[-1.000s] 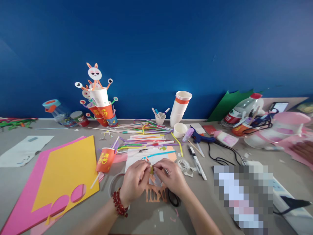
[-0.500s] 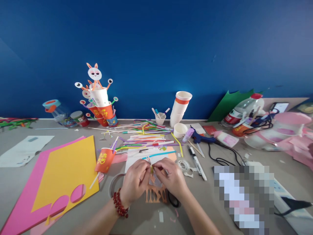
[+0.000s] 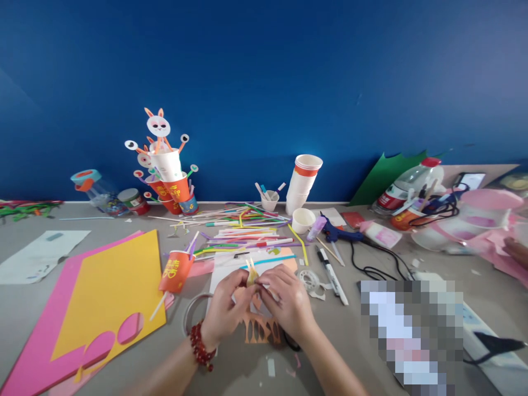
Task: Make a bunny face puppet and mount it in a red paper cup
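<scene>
My left hand [image 3: 226, 309] and my right hand [image 3: 286, 300] meet over the table, fingers pinched together on a small yellow paper piece [image 3: 251, 274] that sticks up between them. Under the hands lies an orange cut-out paper strip [image 3: 259, 330] on a white sheet [image 3: 225, 269]. A red bead bracelet [image 3: 200, 344] is on my left wrist. An orange paper cup with a straw [image 3: 175, 270] lies tipped just left of the hands. A tape roll [image 3: 308, 278] sits to the right.
Yellow [image 3: 117, 294] and pink [image 3: 49, 330] sheets lie at the left. Several coloured straws [image 3: 243, 231], a cup stack [image 3: 303, 181], a blue glue gun [image 3: 338, 234], a marker [image 3: 332, 273] and a bottle [image 3: 408, 184] crowd the back. Another person's hand [image 3: 517, 250] shows at the far right.
Both hands shifted slightly and turned the yellow piece, which now sticks up higher between the fingertips. The other person's hand at the far right reappeared.
</scene>
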`<state>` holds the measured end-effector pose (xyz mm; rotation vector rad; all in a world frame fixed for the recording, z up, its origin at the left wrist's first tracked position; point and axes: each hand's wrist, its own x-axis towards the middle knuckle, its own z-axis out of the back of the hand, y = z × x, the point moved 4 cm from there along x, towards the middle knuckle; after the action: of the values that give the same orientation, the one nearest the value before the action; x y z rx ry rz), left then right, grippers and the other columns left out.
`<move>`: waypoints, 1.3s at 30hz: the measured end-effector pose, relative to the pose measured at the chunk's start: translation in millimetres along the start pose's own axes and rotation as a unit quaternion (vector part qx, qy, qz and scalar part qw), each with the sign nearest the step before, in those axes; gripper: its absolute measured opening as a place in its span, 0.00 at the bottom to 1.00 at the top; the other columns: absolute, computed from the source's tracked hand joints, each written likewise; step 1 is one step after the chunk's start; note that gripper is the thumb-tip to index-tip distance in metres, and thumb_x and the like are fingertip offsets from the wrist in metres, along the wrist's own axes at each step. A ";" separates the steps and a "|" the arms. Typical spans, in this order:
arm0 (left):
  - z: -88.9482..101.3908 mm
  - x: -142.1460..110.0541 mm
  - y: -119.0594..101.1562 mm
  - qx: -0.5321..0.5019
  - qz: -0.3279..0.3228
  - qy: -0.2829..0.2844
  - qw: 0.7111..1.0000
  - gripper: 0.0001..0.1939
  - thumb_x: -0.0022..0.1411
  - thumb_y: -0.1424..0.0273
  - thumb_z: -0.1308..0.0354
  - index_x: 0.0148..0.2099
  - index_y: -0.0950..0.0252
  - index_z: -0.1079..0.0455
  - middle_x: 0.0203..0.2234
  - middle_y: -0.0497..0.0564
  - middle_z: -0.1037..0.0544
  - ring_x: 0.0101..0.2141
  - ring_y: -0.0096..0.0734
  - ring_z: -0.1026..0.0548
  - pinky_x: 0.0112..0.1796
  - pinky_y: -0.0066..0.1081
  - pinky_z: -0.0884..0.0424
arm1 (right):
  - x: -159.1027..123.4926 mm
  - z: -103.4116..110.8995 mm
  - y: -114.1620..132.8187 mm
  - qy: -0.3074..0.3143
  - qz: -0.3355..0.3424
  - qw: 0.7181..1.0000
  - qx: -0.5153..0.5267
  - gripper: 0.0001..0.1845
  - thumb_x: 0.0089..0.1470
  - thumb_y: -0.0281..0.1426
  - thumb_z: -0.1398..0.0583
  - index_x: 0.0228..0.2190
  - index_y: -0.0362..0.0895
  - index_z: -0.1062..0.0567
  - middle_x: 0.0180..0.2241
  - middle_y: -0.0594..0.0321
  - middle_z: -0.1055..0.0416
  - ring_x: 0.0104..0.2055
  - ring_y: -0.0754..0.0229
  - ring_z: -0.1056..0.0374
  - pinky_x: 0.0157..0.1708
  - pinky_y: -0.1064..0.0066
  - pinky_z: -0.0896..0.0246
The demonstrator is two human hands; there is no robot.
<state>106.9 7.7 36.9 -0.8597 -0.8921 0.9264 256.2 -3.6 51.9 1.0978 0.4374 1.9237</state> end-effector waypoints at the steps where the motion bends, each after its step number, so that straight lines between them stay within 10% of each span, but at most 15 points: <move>1: -0.4 -0.2 3.2 -0.017 0.018 -0.007 1.000 0.12 0.68 0.65 0.49 0.34 0.65 0.32 0.27 0.49 0.28 0.29 0.31 0.31 0.32 0.27 0.35 | 0.0 -0.1 1.4 0.001 0.004 1.000 -0.004 0.06 0.60 0.25 0.42 0.33 0.46 0.26 0.32 0.58 0.24 0.38 0.54 0.32 0.39 0.63 0.37; 8: 0.1 -1.1 12.1 -0.160 0.058 -0.035 0.985 0.14 0.66 0.63 0.45 0.30 0.65 0.34 0.25 0.48 0.30 0.28 0.29 0.32 0.31 0.26 0.35 | -2.3 10.8 -9.6 -0.099 -0.104 0.981 0.131 0.07 0.56 0.29 0.41 0.39 0.46 0.30 0.39 0.56 0.29 0.41 0.54 0.32 0.42 0.62 0.35; 15: 0.9 -1.3 6.1 -0.148 0.040 -0.034 0.988 0.13 0.66 0.63 0.46 0.31 0.65 0.33 0.27 0.49 0.30 0.29 0.30 0.32 0.31 0.27 0.34 | -8.4 -11.7 -24.5 0.035 -0.282 0.880 0.380 0.09 0.54 0.36 0.40 0.30 0.44 0.31 0.23 0.67 0.35 0.25 0.64 0.38 0.26 0.73 0.41; 23: -6.9 -2.0 18.8 -0.119 0.099 -0.017 0.988 0.15 0.65 0.59 0.44 0.31 0.65 0.35 0.24 0.46 0.32 0.26 0.27 0.33 0.28 0.24 0.35 | -8.4 -8.7 -17.6 -0.001 -0.209 0.956 0.204 0.06 0.52 0.29 0.42 0.25 0.44 0.34 0.22 0.69 0.38 0.25 0.65 0.42 0.26 0.74 0.45; 39: -5.4 -1.1 11.0 -0.026 0.060 -0.014 0.998 0.14 0.66 0.62 0.46 0.32 0.65 0.33 0.25 0.48 0.28 0.26 0.29 0.32 0.28 0.25 0.35 | -9.2 -13.5 -15.7 0.007 -0.224 0.964 0.144 0.06 0.54 0.31 0.44 0.26 0.45 0.36 0.21 0.69 0.39 0.22 0.65 0.41 0.19 0.77 0.48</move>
<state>108.2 9.3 24.8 -0.9546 -0.8999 1.0242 255.3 -0.6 29.5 1.0567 0.9137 1.4972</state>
